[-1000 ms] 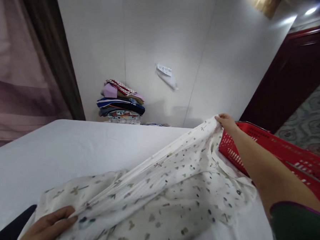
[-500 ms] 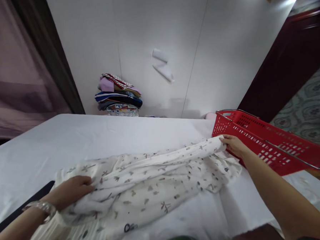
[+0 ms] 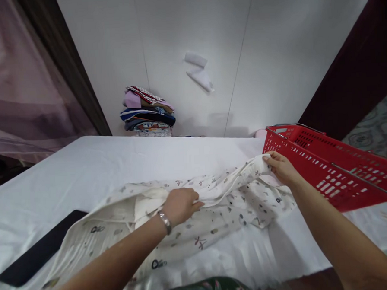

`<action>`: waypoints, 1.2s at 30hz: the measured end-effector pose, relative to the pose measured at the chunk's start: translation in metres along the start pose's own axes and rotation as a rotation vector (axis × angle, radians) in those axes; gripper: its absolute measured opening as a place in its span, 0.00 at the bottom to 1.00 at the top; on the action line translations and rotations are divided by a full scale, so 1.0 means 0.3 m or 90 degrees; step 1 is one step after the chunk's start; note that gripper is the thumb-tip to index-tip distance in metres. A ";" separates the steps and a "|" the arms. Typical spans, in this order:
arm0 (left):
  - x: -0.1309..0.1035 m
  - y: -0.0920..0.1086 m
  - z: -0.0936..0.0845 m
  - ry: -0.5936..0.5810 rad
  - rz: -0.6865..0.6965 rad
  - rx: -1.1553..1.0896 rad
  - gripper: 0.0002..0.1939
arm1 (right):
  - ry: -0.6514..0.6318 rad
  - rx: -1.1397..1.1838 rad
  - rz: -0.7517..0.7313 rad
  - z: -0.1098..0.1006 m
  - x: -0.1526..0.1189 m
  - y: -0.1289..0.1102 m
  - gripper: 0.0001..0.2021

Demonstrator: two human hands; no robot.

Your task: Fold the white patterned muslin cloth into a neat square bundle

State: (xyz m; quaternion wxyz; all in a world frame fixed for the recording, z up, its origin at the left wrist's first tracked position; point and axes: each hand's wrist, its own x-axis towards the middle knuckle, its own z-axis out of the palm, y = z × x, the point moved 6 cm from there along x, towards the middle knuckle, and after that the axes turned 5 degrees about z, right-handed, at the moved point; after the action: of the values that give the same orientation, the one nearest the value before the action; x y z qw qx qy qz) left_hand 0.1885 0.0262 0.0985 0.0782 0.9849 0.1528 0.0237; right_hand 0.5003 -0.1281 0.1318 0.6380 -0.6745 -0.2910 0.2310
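Observation:
A white garment or cloth printed with small leaf-like motifs lies spread and partly folded across the white-covered table; its exact kind does not show. At its right end, my right hand pinches a lifted corner between thumb and fingers, close beside the red basket. My left hand, with a bracelet at the wrist, is closed on a fold near the cloth's middle. Between the two hands the upper edge runs in a raised, gathered strip. The cloth's left part lies loose, its fold gaping.
A red plastic basket with metal handles stands at the right. A stack of folded clothes is by the white wall at the back. On the left of the white tabletop lies a flat black object.
My left hand has moved right from the cloth's left end to its middle and gripped a fold. My right hand still holds the corner. More of the black object shows.

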 end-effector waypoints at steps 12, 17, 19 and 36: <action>0.117 0.077 0.193 -0.040 0.058 -0.041 0.14 | -0.009 0.055 0.006 -0.011 -0.034 0.032 0.14; 0.100 -0.002 0.122 -0.002 0.020 -0.244 0.17 | 0.012 0.065 0.007 -0.046 -0.031 0.076 0.13; 0.104 -0.031 0.101 0.043 -0.003 -0.266 0.15 | 0.018 0.076 -0.006 -0.071 -0.038 0.083 0.12; 0.142 -0.032 0.121 -0.019 0.018 -0.249 0.13 | 0.040 -0.017 -0.025 -0.185 -0.150 0.148 0.10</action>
State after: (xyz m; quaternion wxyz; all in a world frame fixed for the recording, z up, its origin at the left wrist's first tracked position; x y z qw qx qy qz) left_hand 0.2288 0.0430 0.0621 0.2700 0.9532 0.1302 0.0397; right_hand 0.5101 -0.2000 0.0894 0.6419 -0.6842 -0.2871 0.1933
